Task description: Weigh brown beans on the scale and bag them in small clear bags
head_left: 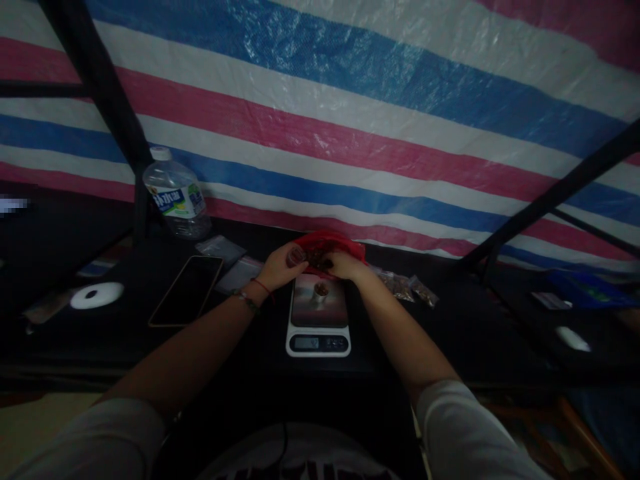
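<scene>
— What's in front of you, biggest first?

— A striped tarpaulin (350, 133) in blue, pink and white hangs behind my dark bench (450, 327). On the bench, to my left, stand a water bottle (176, 197), a phone (186, 290) lying flat and a white round disc (97, 295). Straight ahead sits a kitchen scale (319, 320) with a small cup (320, 291) on its platform.

— And your hands?

— Both are together at the red bag (327, 248), just behind the scale. My left hand (283, 265) pinches something small and round between its fingertips; I can't make out what. My right hand (345, 265) has its fingers in the mouth of the bag, among brownish pieces, though whether they are closed on any I can't tell.

— How far along does it look?

— Early to midway, I'd judge. The cup seems to hold a little already, but the display is too dim to read. A few small filled clear packets (410, 288) lie right of the scale, empty-looking ones (220, 248) near the phone.
</scene>
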A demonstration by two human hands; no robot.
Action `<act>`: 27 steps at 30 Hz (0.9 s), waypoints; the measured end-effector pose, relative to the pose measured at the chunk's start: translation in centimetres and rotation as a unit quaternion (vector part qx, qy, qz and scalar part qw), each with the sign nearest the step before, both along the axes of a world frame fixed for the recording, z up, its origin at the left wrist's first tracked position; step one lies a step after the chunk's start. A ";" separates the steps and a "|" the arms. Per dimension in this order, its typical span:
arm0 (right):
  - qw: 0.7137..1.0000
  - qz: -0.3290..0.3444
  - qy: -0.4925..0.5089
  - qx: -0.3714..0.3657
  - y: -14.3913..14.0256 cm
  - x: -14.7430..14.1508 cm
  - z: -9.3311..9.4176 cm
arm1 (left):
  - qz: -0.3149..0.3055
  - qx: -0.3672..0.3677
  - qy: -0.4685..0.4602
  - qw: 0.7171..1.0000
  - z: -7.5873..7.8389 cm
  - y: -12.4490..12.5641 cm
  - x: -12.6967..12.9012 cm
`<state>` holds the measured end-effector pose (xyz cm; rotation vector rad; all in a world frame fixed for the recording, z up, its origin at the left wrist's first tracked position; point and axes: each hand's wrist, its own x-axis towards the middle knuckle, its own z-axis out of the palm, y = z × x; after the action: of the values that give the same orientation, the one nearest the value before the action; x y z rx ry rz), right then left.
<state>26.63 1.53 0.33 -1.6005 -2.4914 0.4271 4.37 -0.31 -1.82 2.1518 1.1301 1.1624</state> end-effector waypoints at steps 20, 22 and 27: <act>0.995 -0.045 0.081 0.037 -1.7 0.9 1.8 | -0.086 -0.006 0.008 0.996 0.1 -0.3 -0.4; 0.991 -0.026 0.127 0.024 -3.3 0.7 3.1 | -0.080 -0.008 0.009 0.997 0.3 -0.4 -0.4; 0.991 0.068 0.110 0.020 -7.5 -1.0 6.0 | -0.078 -0.004 0.008 0.997 0.5 -0.5 -0.3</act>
<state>25.66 -6.01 6.35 -1.2953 -2.4312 0.5375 4.04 -0.78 -1.31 2.2024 0.9521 1.0711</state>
